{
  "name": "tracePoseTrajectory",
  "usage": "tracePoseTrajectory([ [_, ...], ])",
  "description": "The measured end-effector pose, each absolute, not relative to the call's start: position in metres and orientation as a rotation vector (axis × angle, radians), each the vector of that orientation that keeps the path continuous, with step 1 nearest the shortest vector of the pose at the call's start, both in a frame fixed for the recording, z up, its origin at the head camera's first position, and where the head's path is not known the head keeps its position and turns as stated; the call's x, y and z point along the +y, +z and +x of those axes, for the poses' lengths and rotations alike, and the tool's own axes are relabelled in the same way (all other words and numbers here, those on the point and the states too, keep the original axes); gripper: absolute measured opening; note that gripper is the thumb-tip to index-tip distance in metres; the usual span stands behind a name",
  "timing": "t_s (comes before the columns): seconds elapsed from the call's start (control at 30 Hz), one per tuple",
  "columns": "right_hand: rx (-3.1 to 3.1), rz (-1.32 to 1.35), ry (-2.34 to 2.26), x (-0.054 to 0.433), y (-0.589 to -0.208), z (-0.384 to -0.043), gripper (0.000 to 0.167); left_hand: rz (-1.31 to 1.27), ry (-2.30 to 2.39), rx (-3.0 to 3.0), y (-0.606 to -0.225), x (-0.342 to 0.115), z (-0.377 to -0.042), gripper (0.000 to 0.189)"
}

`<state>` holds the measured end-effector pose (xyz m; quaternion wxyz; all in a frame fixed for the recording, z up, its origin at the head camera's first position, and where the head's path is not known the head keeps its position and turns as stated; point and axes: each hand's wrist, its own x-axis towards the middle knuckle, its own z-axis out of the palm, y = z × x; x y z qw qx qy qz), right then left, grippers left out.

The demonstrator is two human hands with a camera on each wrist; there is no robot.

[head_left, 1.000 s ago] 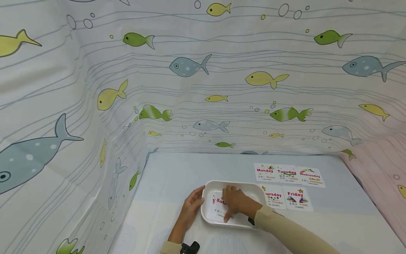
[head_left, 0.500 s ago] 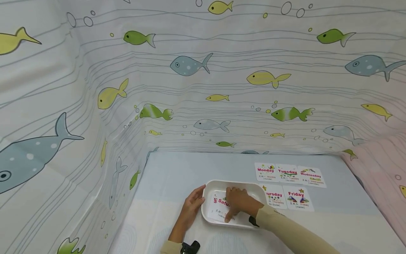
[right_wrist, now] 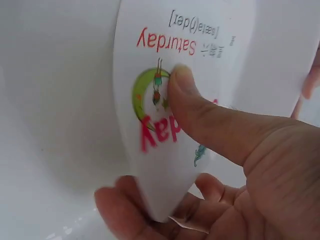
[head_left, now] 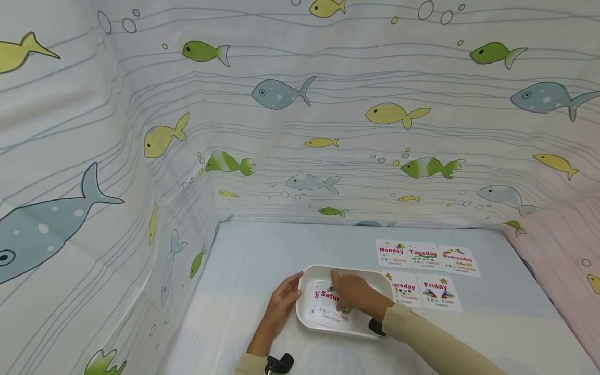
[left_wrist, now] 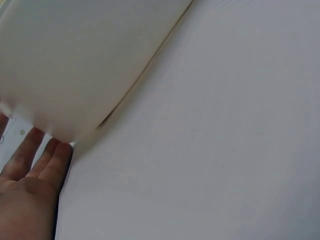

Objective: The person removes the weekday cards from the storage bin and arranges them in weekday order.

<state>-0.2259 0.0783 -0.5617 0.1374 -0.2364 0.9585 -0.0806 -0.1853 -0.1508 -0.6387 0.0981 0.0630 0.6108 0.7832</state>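
In the head view, a white rectangular tray (head_left: 344, 332) stands on the table. My right hand (head_left: 358, 292) reaches into it and pinches a white Saturday card (head_left: 326, 315). The right wrist view shows the thumb on the printed face of the Saturday card (right_wrist: 165, 185) and fingers behind its far edge; the card bends upward. Red and black print peeks out past its left side, seemingly from another card (head_left: 316, 295) beneath. My left hand (head_left: 280, 304) touches the tray's left end; in the left wrist view its fairly straight fingers (left_wrist: 57, 160) rest against the tray's side.
Right of the tray lie Monday (head_left: 391, 253), Tuesday (head_left: 423, 255) and Wednesday (head_left: 457, 259) cards in a row. Below them are Thursday (head_left: 405, 291), partly hidden by the tray, and Friday (head_left: 438, 292). A fish-print cloth (head_left: 262, 130) walls the table's back and sides.
My right thumb has drawn up from the tray's near side toward the fingers. More of the Saturday card shows, and it has shifted slightly right. The left hand stays at the tray.
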Motion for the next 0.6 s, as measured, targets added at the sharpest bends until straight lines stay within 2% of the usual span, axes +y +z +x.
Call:
tracePoseTrajectory([
  [0.07, 2.762, -0.682, -0.272, 0.08, -0.56, -0.227, 0.061, 0.182, 2.317, 1.81, -0.638, -0.151, -0.186, 0.052],
  [0.3, 2.709, -0.659, -0.37, 0.086, -0.551, -0.227, 0.07, 0.205, 2.321, 1.804, -0.636, -0.151, -0.186, 0.054],
  [0.4, 2.683, -0.658, -0.451, 0.089, -0.547, -0.226, 0.068, 0.201, 2.318, 1.815, -0.636, -0.151, -0.186, 0.054],
  [0.6, 2.655, -0.722, -0.636, 0.098, -0.541, -0.229, 0.046, 0.183, 2.297, 1.831, -0.639, -0.151, -0.184, 0.054],
])
